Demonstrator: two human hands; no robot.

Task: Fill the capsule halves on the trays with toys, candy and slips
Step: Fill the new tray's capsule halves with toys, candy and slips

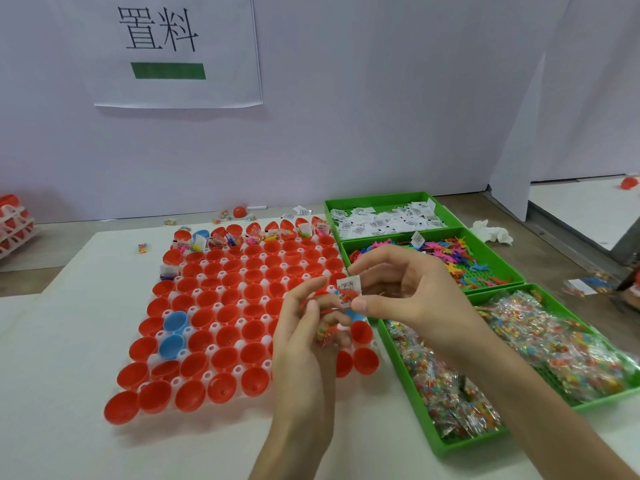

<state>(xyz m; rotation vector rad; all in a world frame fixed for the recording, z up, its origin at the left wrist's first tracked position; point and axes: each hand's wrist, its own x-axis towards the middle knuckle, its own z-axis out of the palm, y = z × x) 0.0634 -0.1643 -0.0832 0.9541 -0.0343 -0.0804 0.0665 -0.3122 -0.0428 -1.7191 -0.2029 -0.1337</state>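
Your right hand pinches a white slip and red toy; your left hand curls round a candy packet, both at four o'clock over the capsule tray, green bins at three.

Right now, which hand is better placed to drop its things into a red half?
Left, probably: the left hand, gripping a candy packet, hangs over the red halves; the right hand is nearer the bins.

Two hands; three green bins; one wall sign.
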